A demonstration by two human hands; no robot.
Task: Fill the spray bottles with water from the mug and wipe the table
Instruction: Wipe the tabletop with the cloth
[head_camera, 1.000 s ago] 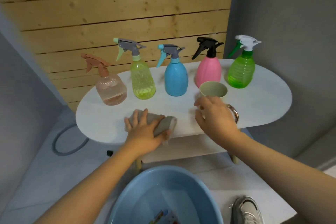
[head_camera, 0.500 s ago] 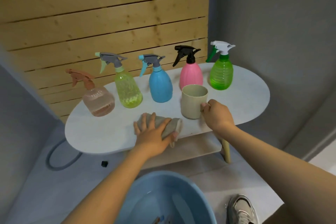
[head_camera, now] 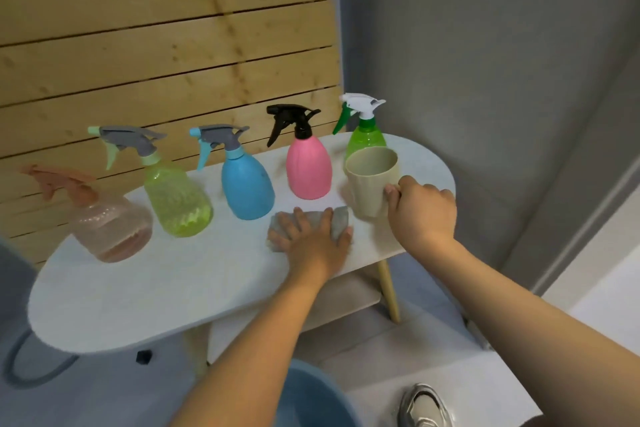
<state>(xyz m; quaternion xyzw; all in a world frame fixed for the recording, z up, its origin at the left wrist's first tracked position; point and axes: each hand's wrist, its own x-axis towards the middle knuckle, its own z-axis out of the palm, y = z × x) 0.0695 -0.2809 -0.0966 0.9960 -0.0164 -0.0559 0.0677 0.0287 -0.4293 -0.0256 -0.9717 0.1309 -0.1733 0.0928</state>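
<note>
We have slid the mug (head_camera: 372,180) to the right across the surface (head_camera: 145,291); it now stands in front of the green bottle (head_camera: 366,139), where a moment ago it sat before the pink bottle (head_camera: 308,166). Our right hand (head_camera: 422,210) has its fingers curled tight round the mug's handle. Our left hand (head_camera: 313,239) lies flat, fingers spread, pressing the cloth (head_camera: 341,220), which has followed rightward into the spot the mug left. All five bottles wear their spray heads, so we judge the filling done and the wiping under way; the right end of the surface looks next.
</note>
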